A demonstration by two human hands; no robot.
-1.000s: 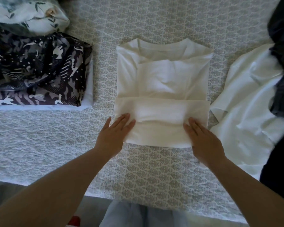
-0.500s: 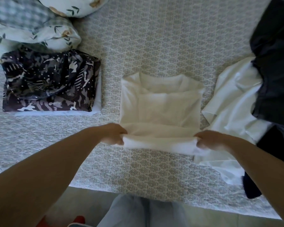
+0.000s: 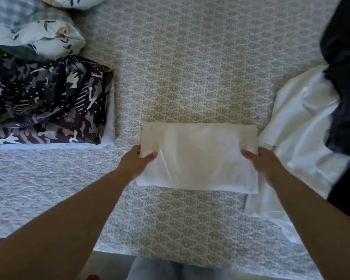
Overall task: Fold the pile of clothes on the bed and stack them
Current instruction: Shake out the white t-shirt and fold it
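Folded white shirt at frame centre on bed. Left hand pinches its left edge; right hand grips its right edge. Folded stack at left; unfolded pile at right.

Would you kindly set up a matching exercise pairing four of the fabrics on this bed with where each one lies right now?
Things:
1. cream folded shirt
2. camouflage-print garment
3. dark garment
4. leaf-print pillow

Places:
A. far left corner of the bed
B. centre, held at its ends by the left hand and right hand
C. right edge, overlapping an unfolded white garment
D. left side, folded on top of a white item

Pairs: 1-B, 2-D, 3-C, 4-A
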